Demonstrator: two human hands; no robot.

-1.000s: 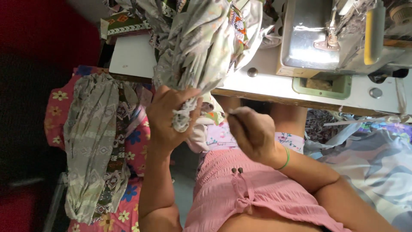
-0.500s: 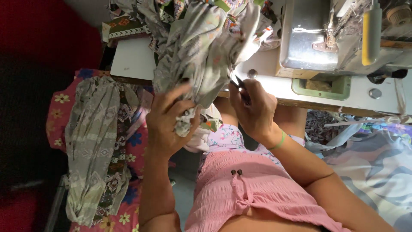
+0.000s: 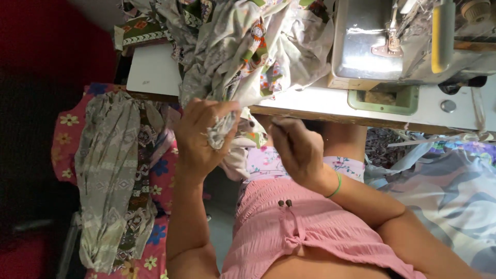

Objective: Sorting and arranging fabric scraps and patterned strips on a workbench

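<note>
head view:
L hand (image 3: 199, 135): mine, clamped on a bunched edge of the grey patterned fabric (image 3: 243, 57), just below the table edge (image 3: 361, 120).
R hand (image 3: 299, 150): mine, fingers curled shut around sth thin, can't tell what; just right of L hand, not touching it. Green band on that wrist.
fabric: heap lies on the white table top, front part hangs over the edge into my L grip; grey w/ orange/green print patches.
sewing machine (image 3: 382, 41): on table, right of the heap, metal bed, yellow part on top.
pile on left (image 3: 111, 175): grey-print cloth draped over a red flowered piece, well apart from hands.
lap: pink shorts (image 3: 310, 232).
labels/pkgs: none legible.
</note>
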